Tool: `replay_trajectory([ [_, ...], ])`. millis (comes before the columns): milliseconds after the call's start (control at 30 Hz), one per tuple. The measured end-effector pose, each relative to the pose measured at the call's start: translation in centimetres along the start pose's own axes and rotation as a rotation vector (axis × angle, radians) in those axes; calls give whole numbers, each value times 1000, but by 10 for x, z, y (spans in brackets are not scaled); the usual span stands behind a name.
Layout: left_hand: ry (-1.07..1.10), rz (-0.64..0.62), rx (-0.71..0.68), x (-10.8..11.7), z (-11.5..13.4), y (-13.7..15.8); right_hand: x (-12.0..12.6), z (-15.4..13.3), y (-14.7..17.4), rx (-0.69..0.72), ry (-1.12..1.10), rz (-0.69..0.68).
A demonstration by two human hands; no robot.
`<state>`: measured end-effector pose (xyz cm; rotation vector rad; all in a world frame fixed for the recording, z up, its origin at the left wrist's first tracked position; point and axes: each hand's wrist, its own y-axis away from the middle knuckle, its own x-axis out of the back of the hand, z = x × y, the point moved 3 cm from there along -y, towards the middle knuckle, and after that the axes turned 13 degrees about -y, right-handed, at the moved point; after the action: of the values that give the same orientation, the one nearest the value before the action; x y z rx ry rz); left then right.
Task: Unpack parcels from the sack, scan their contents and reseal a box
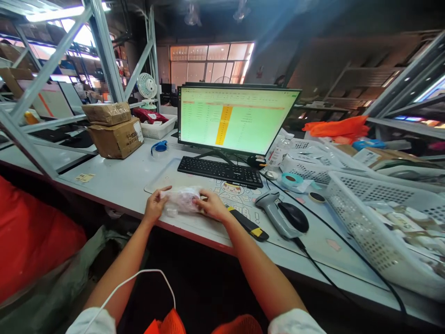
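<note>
Between my hands, just above the front edge of the desk, is a small package in cloudy clear plastic wrap (181,199); what it contains is hidden. My left hand (155,204) pinches its left end between thumb and fingers. At the other end, my right hand (211,204) grips the plastic with its fingers closed. A black and yellow utility knife (247,223) lies on the desk mat beside my right wrist. Farther right are a grey barcode scanner (276,215) and a black computer mouse (294,216), touching or nearly so.
A keyboard (220,170) and lit monitor (236,120) stand behind my hands. Cardboard boxes (116,138) and a blue tape roll (160,146) are at left. On the right sit a white basket (368,232) of small packets, teal tape (292,180), and a trailing black cable (330,222).
</note>
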<state>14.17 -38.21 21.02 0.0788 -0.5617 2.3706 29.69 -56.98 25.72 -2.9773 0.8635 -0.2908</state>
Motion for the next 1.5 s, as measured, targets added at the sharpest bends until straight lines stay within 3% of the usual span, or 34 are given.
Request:
replay_trajectory([
  [67,-79,277,9,9,1,4,21,2,9,26,32,131],
  [133,-242,425,-71,8,8,9,39,2,24,108,207,298],
  [200,-445,308,-216,-5,19,11,45,4,42,173,447,310],
  [333,-854,-136,-343,-44,35,12,45,7,76,122,739,28],
  [400,-961,-204,-360,-58,40,12,66,-1,91,133,793,108],
  [467,-981,-211,-403,-69,43,12,101,-11,103,98,874,317],
  [567,-967,-280,-472,-81,46,12,157,-15,119,-194,1065,560],
  [667,-951,-343,-478,-87,46,12,183,-2,128,-480,1143,537],
  [733,-929,-349,-499,-87,47,12,182,10,129,-541,1143,491],
  [867,-952,-427,-605,-89,48,18,171,18,122,-570,1161,543],
  [1033,-969,-560,-617,-92,48,16,176,-16,105,-569,1040,532],
  [1100,-924,-617,-604,-93,51,8,174,-41,97,-520,872,433],
  [1200,-864,-710,-594,-96,56,-9,156,-77,85,-453,637,156],
  [1300,-837,-776,-579,-101,55,-24,133,-98,73,-491,523,-68],
  [1500,-834,-754,-583,-108,49,-27,111,-99,51,-525,533,-192],
])
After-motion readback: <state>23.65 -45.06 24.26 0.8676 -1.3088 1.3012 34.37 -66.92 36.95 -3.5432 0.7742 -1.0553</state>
